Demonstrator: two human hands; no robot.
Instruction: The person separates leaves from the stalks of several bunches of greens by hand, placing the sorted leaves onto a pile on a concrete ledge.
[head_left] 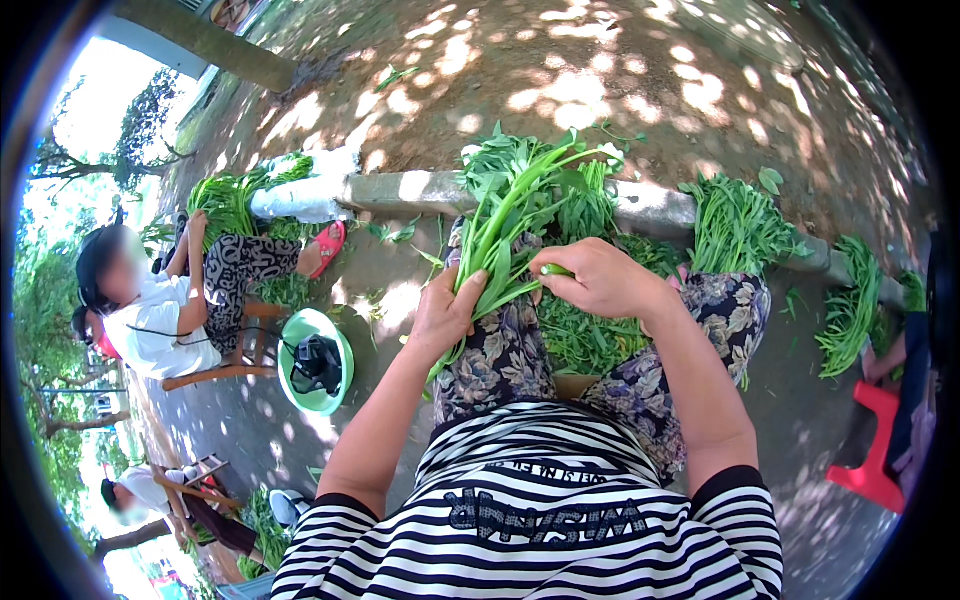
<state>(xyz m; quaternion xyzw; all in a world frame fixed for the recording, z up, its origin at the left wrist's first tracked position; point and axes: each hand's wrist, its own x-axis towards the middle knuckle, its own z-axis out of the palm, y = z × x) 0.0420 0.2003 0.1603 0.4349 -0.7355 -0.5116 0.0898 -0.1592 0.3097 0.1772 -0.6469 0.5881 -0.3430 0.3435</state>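
Note:
My left hand (pixel 445 312) is wrapped round a bunch of long-stemmed leafy greens (pixel 497 235), which look like water spinach. The bunch slants up and to the right over my lap, its leaves toward the concrete kerb. Close beside it, my right hand (pixel 600 280) is closed in a pinch, with a short green stem (pixel 556 270) showing at the fingers. A heap of loose greens (pixel 590 345) lies on the ground between my knees. More greens (pixel 588 205) rest on the kerb behind the held bunch.
Along the concrete kerb (pixel 410 190), a bundle of greens (pixel 740 225) lies by my right knee, another (pixel 850 310) farther right near a red stool (pixel 868 445). At left are a green basin (pixel 345 360) holding a black bag and a seated person (pixel 165 320) handling greens.

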